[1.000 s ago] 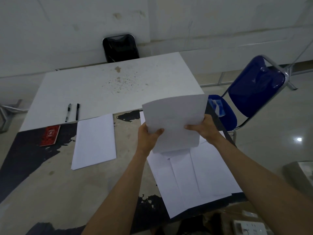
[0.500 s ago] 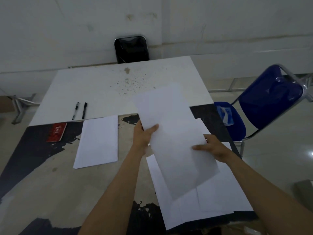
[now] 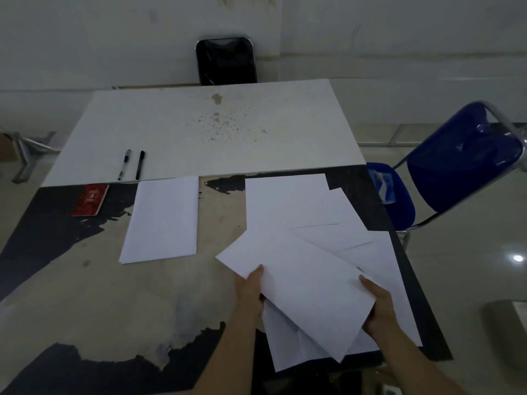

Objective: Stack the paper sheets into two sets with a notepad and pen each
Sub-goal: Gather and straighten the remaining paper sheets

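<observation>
White paper sheet (image 3: 299, 283), raised a second ago, now lies tilted low over the scattered sheets (image 3: 288, 203); I keep left hand (image 3: 249, 292) and right hand (image 3: 377, 306) pinched on its edges.

Both bare forearms reach forward from the bottom of the view and converge slightly. The left hand (image 3: 249, 292) is raised with its thumb pointing up and forward, pressed on top of a sheet (image 3: 299, 286) — the other fingers are tucked out of sight beneath it. The right hand (image 3: 377, 307) takes the sheet's opposite, near-right edge, thumb laid on top and angled up-left, the palm and remaining fingers curled under. Each grip is closed in a pinch; the wrists look straight.
</observation>
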The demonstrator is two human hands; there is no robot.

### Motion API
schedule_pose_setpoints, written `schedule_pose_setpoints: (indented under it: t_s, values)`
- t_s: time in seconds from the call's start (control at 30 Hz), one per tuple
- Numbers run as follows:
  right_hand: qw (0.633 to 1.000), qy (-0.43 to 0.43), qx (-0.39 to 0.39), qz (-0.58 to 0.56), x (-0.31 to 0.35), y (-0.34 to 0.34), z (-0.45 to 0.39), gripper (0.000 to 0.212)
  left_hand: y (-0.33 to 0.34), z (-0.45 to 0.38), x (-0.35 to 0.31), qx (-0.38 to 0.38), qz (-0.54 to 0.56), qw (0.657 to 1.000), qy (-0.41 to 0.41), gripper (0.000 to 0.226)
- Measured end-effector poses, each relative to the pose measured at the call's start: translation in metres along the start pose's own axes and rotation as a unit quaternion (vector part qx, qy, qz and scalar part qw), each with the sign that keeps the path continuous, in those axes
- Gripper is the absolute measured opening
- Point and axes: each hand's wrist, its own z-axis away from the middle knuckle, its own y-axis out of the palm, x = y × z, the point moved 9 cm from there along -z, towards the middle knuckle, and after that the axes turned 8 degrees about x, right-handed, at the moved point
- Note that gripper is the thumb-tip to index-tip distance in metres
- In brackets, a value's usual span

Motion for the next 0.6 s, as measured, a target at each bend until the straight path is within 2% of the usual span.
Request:
schedule_pose_setpoints:
  t_s: [0.1, 0.2, 0.4, 0.5, 0.6]
  values:
    - [0.994, -0.007, -0.053, -0.092, -0.015, -0.017, 0.001, 0.045, -0.006, 0.008, 0.015, -0.014, 0.0, 1.0, -0.019, 0.044]
    - [0.993, 0.029, -0.05, -0.105, -0.03, -0.013, 0.001, 0.045, -0.005, 0.016, 0.023, -0.018, -0.008, 0.999, -0.031, 0.042]
    - [0.996, 0.06, -0.068, -0.002, -0.043, 0.026, -0.005, 0.033, 0.001, 0.023, 0.04, 0.003, -0.042, 0.998, -0.05, 0.048]
    - [0.988, 0.032, -0.138, 0.056, -0.035, 0.027, -0.012, 0.042, 0.0, 0.023, 0.04, 0.007, -0.037, 0.998, -0.043, 0.05]
    - [0.972, -0.022, -0.198, 0.123, -0.018, 0.022, -0.018, 0.068, 0.002, 0.021, 0.041, 0.028, -0.027, 0.998, -0.047, 0.054]
